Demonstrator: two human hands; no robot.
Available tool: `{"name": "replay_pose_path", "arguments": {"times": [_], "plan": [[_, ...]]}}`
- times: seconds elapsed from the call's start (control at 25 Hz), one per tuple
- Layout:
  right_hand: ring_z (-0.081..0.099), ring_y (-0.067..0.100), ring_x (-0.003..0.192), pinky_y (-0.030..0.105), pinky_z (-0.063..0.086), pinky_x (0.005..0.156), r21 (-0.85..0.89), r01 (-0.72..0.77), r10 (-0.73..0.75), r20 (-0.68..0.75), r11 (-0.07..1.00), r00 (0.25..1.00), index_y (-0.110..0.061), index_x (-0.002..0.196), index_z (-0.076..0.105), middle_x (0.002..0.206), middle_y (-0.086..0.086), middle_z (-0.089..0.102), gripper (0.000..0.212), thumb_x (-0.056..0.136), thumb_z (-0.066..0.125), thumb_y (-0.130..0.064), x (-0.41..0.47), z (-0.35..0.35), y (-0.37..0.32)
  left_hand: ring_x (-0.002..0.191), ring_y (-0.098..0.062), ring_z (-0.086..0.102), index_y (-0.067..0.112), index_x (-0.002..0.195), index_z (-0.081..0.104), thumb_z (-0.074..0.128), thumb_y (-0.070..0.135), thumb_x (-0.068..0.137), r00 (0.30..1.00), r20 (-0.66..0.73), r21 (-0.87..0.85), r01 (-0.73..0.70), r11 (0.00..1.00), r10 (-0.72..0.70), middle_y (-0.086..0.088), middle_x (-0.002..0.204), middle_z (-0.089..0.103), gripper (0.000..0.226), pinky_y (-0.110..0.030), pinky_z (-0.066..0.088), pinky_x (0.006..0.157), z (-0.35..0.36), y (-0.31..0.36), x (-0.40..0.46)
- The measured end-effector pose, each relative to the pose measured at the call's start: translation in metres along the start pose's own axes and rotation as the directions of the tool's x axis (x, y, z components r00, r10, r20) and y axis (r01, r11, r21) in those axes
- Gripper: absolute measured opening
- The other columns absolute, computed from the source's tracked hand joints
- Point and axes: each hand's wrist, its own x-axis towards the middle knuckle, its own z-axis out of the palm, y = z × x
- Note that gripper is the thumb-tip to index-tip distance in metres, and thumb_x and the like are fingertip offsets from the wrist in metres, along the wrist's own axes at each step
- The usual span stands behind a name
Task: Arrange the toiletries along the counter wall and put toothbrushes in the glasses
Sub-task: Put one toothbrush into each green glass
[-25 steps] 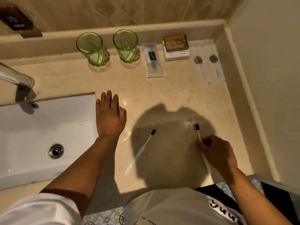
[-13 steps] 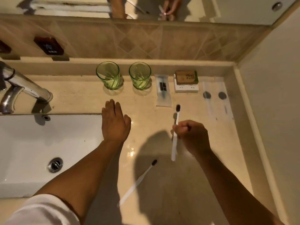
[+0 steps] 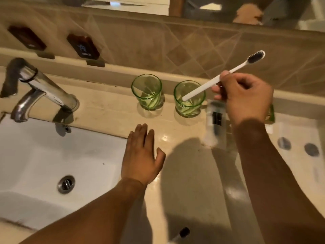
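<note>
Two green glasses stand by the counter wall, the left glass (image 3: 147, 92) and the right glass (image 3: 189, 99). My right hand (image 3: 245, 99) grips a white toothbrush (image 3: 211, 82) with dark bristles. Its handle end sits inside the mouth of the right glass and its head points up to the right. My left hand (image 3: 142, 156) rests flat, fingers apart, on the counter beside the sink. A second toothbrush (image 3: 182, 233) lies at the bottom edge, mostly out of view. A clear packet (image 3: 213, 124) lies right of the glasses.
A white sink (image 3: 52, 155) and chrome tap (image 3: 40, 90) fill the left. Two flat packets with dark round items (image 3: 297, 147) lie at the right. A green box (image 3: 271, 115) is partly hidden behind my right wrist. Two dark signs (image 3: 82, 47) lean on the tiled wall.
My right hand lifted the toothbrush off the counter, carried it toward the wall and tilted its handle into the right glass. My left hand stayed flat. The view moved up and closer.
</note>
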Motion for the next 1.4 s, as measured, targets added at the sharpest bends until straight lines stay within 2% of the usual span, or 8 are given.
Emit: {"name": "replay_pose_path", "arguments": {"times": [0.12, 0.32, 0.48, 1.0, 1.16, 1.24, 1.32, 1.4], "plan": [[0.075, 0.019, 0.069, 0.031, 0.061, 0.062, -0.064, 0.014, -0.014, -0.002, 0.998, 1.000, -0.012, 0.088, 0.075, 0.074, 0.005, 0.077, 0.013, 0.090, 0.073, -0.024, 0.008, 0.008, 0.014, 0.152, -0.026, 0.023, 0.009, 0.147, 0.048, 0.052, 0.037, 0.092, 1.000, -0.014, -0.013, 0.004, 1.000, -0.004, -0.014, 0.160, 0.038, 0.062, -0.045, 0.019, 0.125, 0.003, -0.002, -0.002], [0.070, 0.005, 0.060, 0.020, 0.056, 0.057, -0.261, 0.087, -0.083, 0.026, 0.961, 0.996, -0.016, 0.089, 0.078, 0.073, -0.003, 0.075, 0.016, 0.090, 0.072, -0.031, 0.015, 0.015, 0.034, 0.152, -0.023, 0.021, 0.011, 0.147, 0.048, 0.052, 0.037, 0.092, 1.000, -0.021, -0.022, 0.008, 1.000, -0.009, -0.010, 0.160, 0.037, 0.061, -0.043, 0.018, 0.126, 0.006, -0.003, 0.000], [0.064, 0.004, 0.062, 0.024, 0.055, 0.063, -0.342, 0.088, -0.088, 0.015, 0.935, 0.996, -0.020, 0.081, 0.079, 0.068, -0.007, 0.073, 0.020, 0.087, 0.072, -0.038, 0.022, 0.014, 0.043, 0.151, -0.024, 0.025, 0.010, 0.146, 0.050, 0.053, 0.036, 0.091, 0.999, -0.033, -0.026, 0.002, 1.000, -0.003, -0.012, 0.158, 0.040, 0.061, -0.045, 0.022, 0.124, 0.008, -0.003, 0.000], [0.065, 0.002, 0.061, 0.031, 0.057, 0.066, -0.429, 0.112, -0.091, 0.070, 0.896, 0.993, -0.020, 0.076, 0.075, 0.068, -0.009, 0.072, 0.025, 0.086, 0.073, -0.043, 0.033, 0.019, 0.047, 0.150, -0.022, 0.024, 0.009, 0.144, 0.052, 0.054, 0.035, 0.088, 0.997, -0.075, -0.057, 0.003, 0.998, -0.007, -0.012, 0.156, 0.043, 0.061, -0.047, 0.025, 0.123, 0.010, -0.004, 0.001], [0.057, -0.001, 0.056, 0.019, 0.047, 0.060, -0.403, 0.062, -0.042, 0.059, 0.913, 0.997, -0.020, 0.083, 0.073, 0.066, -0.009, 0.066, 0.029, 0.088, 0.069, -0.048, 0.013, 0.006, 0.045, 0.150, -0.023, 0.024, 0.008, 0.144, 0.051, 0.053, 0.036, 0.089, 0.999, -0.053, -0.076, 0.005, 0.997, -0.009, -0.013, 0.158, 0.041, 0.062, -0.046, 0.022, 0.124, 0.005, 0.000, -0.002], [0.054, 0.002, 0.059, 0.015, 0.045, 0.059, -0.364, 0.057, -0.045, 0.043, 0.929, 0.998, -0.015, 0.087, 0.073, 0.069, 0.001, 0.067, 0.024, 0.092, 0.068, -0.037, -0.017, -0.007, 0.051, 0.151, -0.026, 0.024, 0.007, 0.145, 0.050, 0.053, 0.036, 0.090, 0.999, -0.039, -0.068, 0.002, 0.998, -0.005, -0.014, 0.159, 0.039, 0.062, -0.045, 0.017, 0.126, 0.003, -0.001, -0.002], [0.057, 0.003, 0.061, 0.016, 0.045, 0.058, -0.395, 0.054, -0.003, 0.130, 0.917, 0.992, -0.017, 0.081, 0.070, 0.069, 0.003, 0.066, 0.016, 0.093, 0.064, -0.024, -0.064, -0.026, 0.067, 0.151, -0.028, 0.024, 0.006, 0.145, 0.049, 0.054, 0.035, 0.091, 1.000, -0.020, -0.071, 0.007, 0.997, -0.008, -0.015, 0.159, 0.037, 0.062, -0.046, 0.016, 0.126, 0.001, -0.001, -0.002], [0.062, 0.004, 0.062, 0.017, 0.047, 0.060, -0.526, 0.020, 0.144, 0.268, 0.850, 0.953, -0.021, 0.073, 0.067, 0.066, -0.005, 0.066, 0.019, 0.092, 0.062, -0.024, -0.115, -0.045, 0.082, 0.151, -0.030, 0.024, 0.005, 0.144, 0.049, 0.054, 0.035, 0.090, 1.000, -0.018, -0.075, 0.014, 0.997, -0.016, -0.016, 0.159, 0.038, 0.062, -0.047, 0.016, 0.125, -0.001, 0.001, -0.002]]}}
